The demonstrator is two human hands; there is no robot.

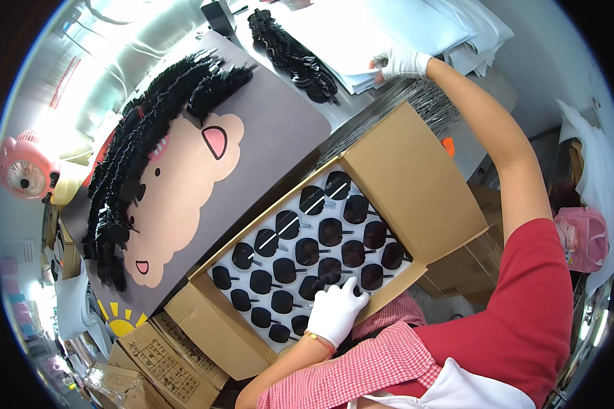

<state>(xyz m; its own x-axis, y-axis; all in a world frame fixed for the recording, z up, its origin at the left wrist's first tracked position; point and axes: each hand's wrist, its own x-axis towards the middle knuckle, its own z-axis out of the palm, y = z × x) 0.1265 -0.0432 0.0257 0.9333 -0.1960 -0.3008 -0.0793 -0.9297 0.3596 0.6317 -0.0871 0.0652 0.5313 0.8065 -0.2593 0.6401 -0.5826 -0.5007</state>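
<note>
In an open cardboard box [416, 184], glossy black lens-like pieces [331, 232] with short stems lie in rows on a white sheet [297, 202]. My left hand [338, 310], in a white glove, reaches over the box's near side. Its fingers are bent round a black piece [356, 291] among the rows, partly hidden by the hand. My right hand [402, 65], gloved with bare fingertips showing, is stretched far out to the upper right. Thumb and fingers pinch the edge of a stack of white sheets [389, 27].
A grey mat [280, 123] with a cartoon face carries long curved rows of black pieces [133, 143]. Another black row [293, 58] lies beyond it. A pink fan [27, 170] stands at the left. Other cartons [174, 361] sit lower left; a pink bag [583, 238] is at the right.
</note>
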